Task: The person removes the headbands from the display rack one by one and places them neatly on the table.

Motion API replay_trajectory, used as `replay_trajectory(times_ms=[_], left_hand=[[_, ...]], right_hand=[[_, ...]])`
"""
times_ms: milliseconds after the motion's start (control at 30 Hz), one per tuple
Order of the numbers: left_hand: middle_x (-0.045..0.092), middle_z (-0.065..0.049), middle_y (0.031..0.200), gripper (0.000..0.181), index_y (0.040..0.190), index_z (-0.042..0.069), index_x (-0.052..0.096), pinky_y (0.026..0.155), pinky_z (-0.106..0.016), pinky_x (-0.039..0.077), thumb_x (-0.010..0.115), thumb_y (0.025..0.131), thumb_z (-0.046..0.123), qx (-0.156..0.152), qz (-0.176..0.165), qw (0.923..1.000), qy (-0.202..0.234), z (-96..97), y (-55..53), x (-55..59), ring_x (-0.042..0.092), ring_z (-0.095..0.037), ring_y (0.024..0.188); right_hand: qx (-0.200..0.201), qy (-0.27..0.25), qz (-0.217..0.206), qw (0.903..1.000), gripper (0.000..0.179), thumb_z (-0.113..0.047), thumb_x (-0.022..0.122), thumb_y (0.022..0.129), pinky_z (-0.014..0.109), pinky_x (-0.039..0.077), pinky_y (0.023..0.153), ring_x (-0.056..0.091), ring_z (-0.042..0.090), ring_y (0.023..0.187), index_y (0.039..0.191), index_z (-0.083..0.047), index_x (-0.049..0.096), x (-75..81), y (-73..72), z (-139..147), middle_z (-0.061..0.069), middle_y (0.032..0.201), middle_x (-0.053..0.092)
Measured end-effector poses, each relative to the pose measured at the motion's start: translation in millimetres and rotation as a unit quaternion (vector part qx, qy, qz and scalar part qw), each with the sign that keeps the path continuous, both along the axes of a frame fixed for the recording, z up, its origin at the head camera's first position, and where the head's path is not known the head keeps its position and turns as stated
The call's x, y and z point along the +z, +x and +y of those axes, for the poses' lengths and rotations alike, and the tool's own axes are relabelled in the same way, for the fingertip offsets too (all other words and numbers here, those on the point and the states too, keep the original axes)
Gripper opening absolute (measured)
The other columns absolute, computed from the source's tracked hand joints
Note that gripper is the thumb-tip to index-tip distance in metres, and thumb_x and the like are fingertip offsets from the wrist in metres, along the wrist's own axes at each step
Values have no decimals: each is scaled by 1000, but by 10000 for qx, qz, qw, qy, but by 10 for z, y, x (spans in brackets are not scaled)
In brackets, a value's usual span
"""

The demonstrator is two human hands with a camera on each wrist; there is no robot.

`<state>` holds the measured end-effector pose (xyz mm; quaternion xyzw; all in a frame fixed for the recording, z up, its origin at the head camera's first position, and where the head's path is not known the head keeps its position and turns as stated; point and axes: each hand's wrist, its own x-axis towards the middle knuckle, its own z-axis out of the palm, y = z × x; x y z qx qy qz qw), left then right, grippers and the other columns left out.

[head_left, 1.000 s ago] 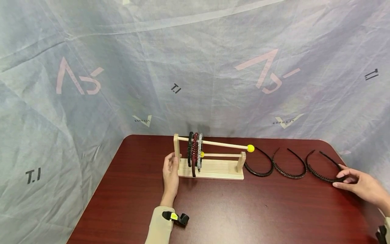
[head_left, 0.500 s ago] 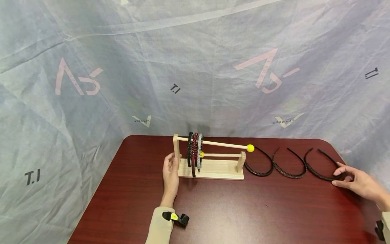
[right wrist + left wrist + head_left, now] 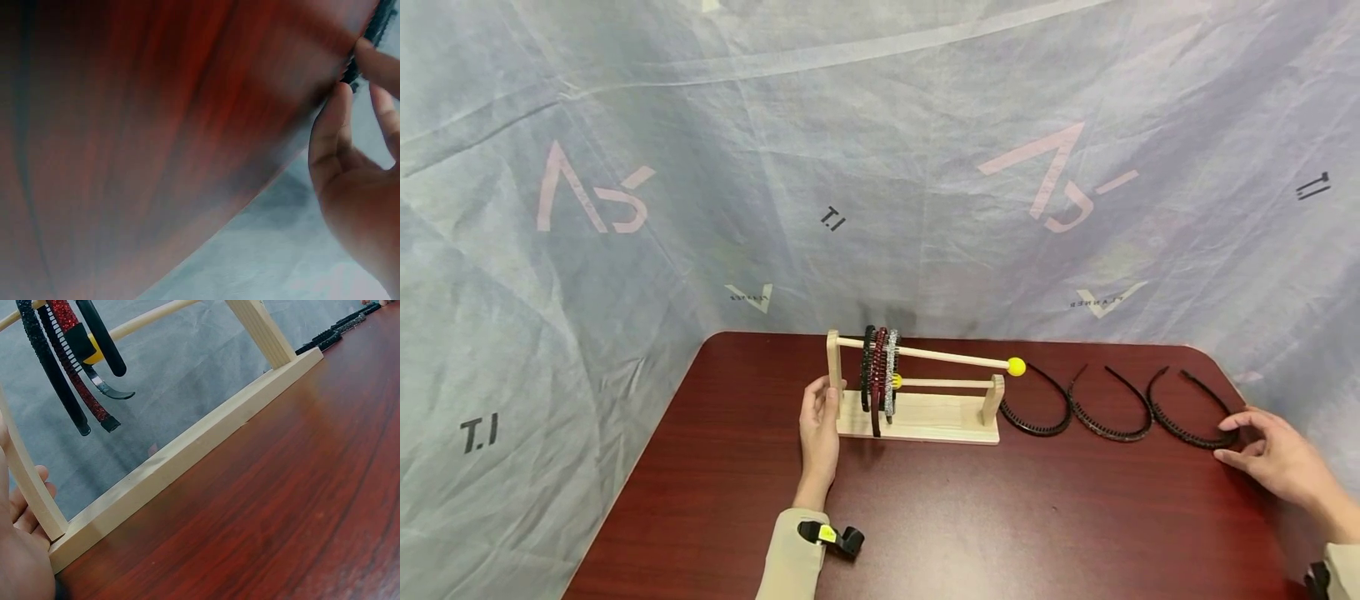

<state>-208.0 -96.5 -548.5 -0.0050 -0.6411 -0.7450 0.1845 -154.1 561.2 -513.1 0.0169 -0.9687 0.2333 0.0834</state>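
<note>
My left hand (image 3: 820,433) grips the left post of a wooden rack (image 3: 940,427), with fingers behind the post in the left wrist view. Over the rack's upper rod hang a black headband (image 3: 867,367), a red glittery headband (image 3: 878,375) and a silver glittery headband (image 3: 891,375). At the table's far right, my right hand (image 3: 1281,458) pinches the right side of a black toothed headband (image 3: 1183,433) lying flat. In the right wrist view, thumb and fingertips meet the edge of this headband (image 3: 377,25); the fingers partly hide it.
Two more headbands lie flat between the rack and my right hand, a black headband (image 3: 1037,430) and a dark speckled headband (image 3: 1112,432). Yellow balls cap the rods, one being the upper ball (image 3: 1017,367). A grey cloth (image 3: 880,167) hangs behind the reddish table (image 3: 955,517).
The rightmost headband has shifted slightly left, closer to the speckled one, with my right hand moving along with it. My left hand and the rack have stayed put.
</note>
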Motion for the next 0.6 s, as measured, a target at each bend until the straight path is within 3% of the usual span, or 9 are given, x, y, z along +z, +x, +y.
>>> replay_trajectory(times_ms=[67,133,200,267,300,367,433,467,600], left_hand=[[65,-34,146,32,148,0,57,113,-28,42,51,120,15,15,-2,10000,3,-4,0,5,59,-39,144],[65,-35,145,32,148,0,57,112,-28,42,51,120,14,28,3,10000,21,-4,-2,5,60,-39,143],[65,-36,145,32,148,-1,57,112,-27,43,51,120,13,43,-12,10000,33,-2,-5,14,60,-39,143],[65,-36,145,32,148,-1,57,112,-27,43,51,120,13,27,-12,10000,44,6,1,18,60,-39,143],[65,-36,146,32,148,-1,57,112,-27,43,51,120,13,8,-5,10000,56,9,3,18,60,-39,143],[64,-36,146,32,148,-2,56,113,-27,42,51,120,13,-28,11,10000,73,12,5,25,60,-39,144],[64,-36,147,32,148,-2,56,113,-27,42,51,120,13,-40,28,10000,83,11,7,28,60,-40,144],[64,-36,147,32,148,-2,56,113,-27,42,51,120,12,-42,34,10000,82,9,8,29,60,-40,144],[64,-35,147,32,149,-2,56,112,-27,42,50,120,13,1,34,10000,46,2,7,19,60,-38,143]], right_hand=[[-109,210,293,9993,39,9,92,81,33,52,62,62,10,66,110,7,65,-3,30,-58,45,129,48],[-265,397,374,9982,41,8,91,80,50,58,80,70,33,94,109,6,64,12,65,-117,49,134,44],[-377,497,449,9970,40,8,89,80,71,49,95,58,58,119,110,7,63,35,96,-177,53,142,39],[-478,524,490,9963,37,7,87,82,81,39,96,46,65,126,111,6,63,58,141,-229,54,147,36],[-526,556,538,9956,36,5,87,82,73,44,93,56,55,122,110,4,65,71,159,-247,51,147,38],[-589,558,663,9945,34,3,87,82,58,49,82,68,23,99,110,1,67,110,179,-287,46,144,44],[-623,548,744,9938,34,1,89,82,41,44,71,55,-4,74,109,-2,69,158,189,-339,41,139,49],[-616,533,787,9936,34,1,89,82,35,41,69,48,-13,68,109,-3,69,182,189,-368,40,137,50],[-540,431,877,9937,35,3,88,83,29,38,67,46,-19,65,112,0,69,287,174,-532,39,134,52]])
